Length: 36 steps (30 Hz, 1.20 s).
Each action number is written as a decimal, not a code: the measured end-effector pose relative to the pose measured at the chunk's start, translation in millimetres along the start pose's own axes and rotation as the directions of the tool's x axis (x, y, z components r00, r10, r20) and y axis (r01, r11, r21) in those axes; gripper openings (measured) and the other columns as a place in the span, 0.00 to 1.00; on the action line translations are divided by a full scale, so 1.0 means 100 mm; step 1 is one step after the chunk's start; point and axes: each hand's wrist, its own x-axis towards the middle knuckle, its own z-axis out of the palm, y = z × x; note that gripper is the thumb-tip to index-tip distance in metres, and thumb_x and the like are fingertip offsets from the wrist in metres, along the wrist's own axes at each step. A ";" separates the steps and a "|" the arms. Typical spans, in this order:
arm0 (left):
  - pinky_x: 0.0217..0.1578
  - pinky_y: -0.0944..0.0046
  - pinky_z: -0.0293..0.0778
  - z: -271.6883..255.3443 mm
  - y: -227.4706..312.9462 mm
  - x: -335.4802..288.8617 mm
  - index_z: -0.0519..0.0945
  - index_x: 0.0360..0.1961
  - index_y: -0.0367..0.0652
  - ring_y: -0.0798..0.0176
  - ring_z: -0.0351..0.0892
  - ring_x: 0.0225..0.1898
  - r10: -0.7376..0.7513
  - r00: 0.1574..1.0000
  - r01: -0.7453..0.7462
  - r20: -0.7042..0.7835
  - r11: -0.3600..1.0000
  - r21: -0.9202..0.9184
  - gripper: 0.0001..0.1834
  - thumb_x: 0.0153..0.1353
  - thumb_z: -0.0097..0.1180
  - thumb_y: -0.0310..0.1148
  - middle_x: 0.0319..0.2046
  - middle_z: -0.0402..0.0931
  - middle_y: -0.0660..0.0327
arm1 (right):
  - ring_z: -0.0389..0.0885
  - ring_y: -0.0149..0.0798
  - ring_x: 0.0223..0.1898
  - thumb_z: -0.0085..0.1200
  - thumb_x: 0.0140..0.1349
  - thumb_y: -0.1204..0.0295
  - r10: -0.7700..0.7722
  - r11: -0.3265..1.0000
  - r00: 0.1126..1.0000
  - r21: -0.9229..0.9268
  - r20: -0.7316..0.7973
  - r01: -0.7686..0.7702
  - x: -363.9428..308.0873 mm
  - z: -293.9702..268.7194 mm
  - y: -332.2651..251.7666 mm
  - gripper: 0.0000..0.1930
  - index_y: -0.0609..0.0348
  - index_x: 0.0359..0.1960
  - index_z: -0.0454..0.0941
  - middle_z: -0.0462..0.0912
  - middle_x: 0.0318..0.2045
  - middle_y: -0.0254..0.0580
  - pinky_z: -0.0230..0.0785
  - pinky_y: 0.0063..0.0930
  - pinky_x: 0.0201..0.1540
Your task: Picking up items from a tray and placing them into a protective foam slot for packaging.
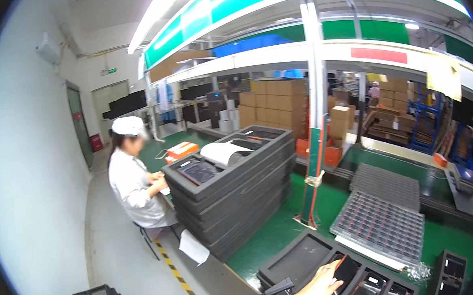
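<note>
Left hand (pixel 318 287) reaches in from the near edge. Grip: fingers closed on a slim dark device (pixel 348 270) with a reddish edge, seemingly pinched along its left side, leaving most of the face uncovered. Right hand out of frame; its grip I cannot tell.

The device sits over the black tray (pixel 295 258) on the green worktop (pixel 247 254), near side; whether it touches the tray is unclear. Pockets probably stop neighbouring devices (pixel 369 288) knocking together (dark foam, by the look).

Right, farther: gridded trays (pixel 380 224), within likely reach. Left, farther: tall tray stack (pixel 237 210), squared up, presumably for stability.
</note>
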 end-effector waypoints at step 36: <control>0.30 0.74 0.66 -0.03 -0.69 0.37 0.78 0.59 0.39 0.78 0.70 0.31 -0.337 0.858 0.483 0.387 0.275 -0.831 0.22 0.63 0.58 0.26 0.38 0.79 0.68 | 0.48 0.62 0.75 0.56 0.68 0.52 0.085 0.994 0.913 0.026 0.398 -0.104 0.34 0.88 0.03 0.32 0.71 0.60 0.71 0.52 0.73 0.66 0.42 0.52 0.75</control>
